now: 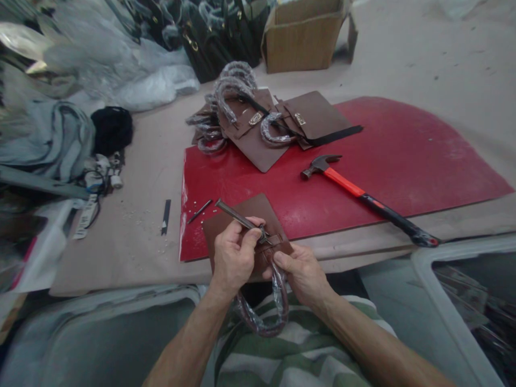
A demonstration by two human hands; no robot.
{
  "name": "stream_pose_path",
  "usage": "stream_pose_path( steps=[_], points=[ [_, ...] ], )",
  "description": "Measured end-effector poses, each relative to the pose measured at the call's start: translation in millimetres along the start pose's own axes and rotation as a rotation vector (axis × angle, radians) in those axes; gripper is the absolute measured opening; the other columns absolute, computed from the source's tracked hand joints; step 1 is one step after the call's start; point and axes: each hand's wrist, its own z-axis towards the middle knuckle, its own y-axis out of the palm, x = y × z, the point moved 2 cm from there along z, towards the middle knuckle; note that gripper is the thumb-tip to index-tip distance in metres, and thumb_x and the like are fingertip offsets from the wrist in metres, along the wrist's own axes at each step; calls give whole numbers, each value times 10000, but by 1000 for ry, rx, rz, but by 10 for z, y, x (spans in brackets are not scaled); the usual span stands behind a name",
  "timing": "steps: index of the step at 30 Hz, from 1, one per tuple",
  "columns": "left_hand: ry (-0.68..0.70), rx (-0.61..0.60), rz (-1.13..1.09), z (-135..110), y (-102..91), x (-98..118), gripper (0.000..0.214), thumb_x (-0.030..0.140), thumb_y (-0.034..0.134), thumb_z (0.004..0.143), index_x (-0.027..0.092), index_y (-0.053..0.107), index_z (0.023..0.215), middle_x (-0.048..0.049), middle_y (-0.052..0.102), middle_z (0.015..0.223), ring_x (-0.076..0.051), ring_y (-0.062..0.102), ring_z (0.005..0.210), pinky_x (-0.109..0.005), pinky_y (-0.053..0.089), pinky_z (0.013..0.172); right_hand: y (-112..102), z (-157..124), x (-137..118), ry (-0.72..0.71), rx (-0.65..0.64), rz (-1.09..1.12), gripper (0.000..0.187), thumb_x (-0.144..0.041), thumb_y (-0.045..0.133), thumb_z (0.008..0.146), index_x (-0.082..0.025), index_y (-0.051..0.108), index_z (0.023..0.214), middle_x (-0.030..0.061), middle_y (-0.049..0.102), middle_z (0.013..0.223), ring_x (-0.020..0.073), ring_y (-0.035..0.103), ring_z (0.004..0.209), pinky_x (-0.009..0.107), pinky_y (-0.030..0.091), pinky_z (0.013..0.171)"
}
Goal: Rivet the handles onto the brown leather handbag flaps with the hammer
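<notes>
Between thumb and fingers of my left hand (234, 253) is a metal punch (236, 214), slanted, its lower end by the strap and dark metal fitting on a brown leather bag panel (258, 207). The fingers hide part of that fitting. My right hand (304, 271) grips the panel's right edge, thumb on top near the base of the handle. This curved handle (264, 327), wrapped in clear plastic, hangs toward my lap. The panel rests partly on a red board (322, 199). A thin dark rod (200, 211) lies left of the panel.
A claw hammer (355, 193) with an orange and black handle lies on the board's right. Behind are more brown bag panels (258, 145) with wrapped handles, a cardboard box (304, 40) and dark bags (205, 40). Grey bins (121, 328) stand below the table edge.
</notes>
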Motion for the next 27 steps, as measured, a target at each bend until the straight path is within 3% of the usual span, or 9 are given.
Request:
stream_pose_path(
  steps=[16, 27],
  points=[
    [28, 36, 46, 38, -31, 60, 161, 185, 581, 860, 169, 706, 960, -55, 761, 967, -177, 716, 881, -246, 561, 765, -4, 54, 9, 23, 26, 15, 356, -437, 812, 697, -119, 702, 813, 50, 683, 646, 148, 628, 491, 224, 502, 465],
    [196, 38, 182, 17, 0, -3, 163, 152, 582, 867, 172, 674, 1000, -50, 745, 989, -168, 700, 919, -274, 554, 832, -9, 94, 0, 28, 15, 67, 380, -438, 835, 681, -118, 715, 847, 39, 683, 665, 133, 619, 506, 227, 533, 488]
  ],
)
